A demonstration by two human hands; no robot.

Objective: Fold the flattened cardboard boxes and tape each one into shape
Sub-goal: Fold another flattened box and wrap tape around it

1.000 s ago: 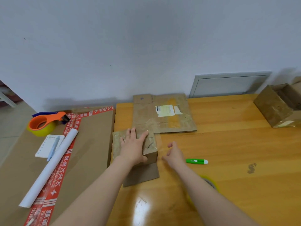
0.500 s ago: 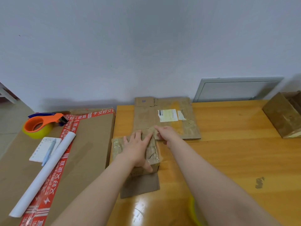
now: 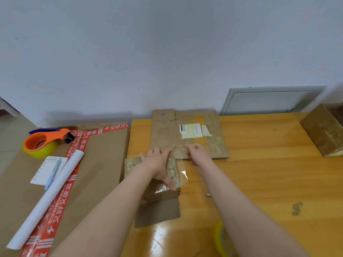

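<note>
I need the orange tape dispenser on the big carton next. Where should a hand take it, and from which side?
Take the orange tape dispenser by its blue handle, which sticks out at the far left of the body. Come from the left and above: the serrated cutter points right, toward the table, so I would keep fingers off that end. The yellow tape roll lies flat beneath, so it should lift straight up.

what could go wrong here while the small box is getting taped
1. The clear tape strip hangs loose off the right edge of the small box; it may wrinkle or stick to the table.
2. The left hand only presses flat on top, so the box could slide.
3. The right hand sits over the flattened box behind, so tape might catch it.
</note>
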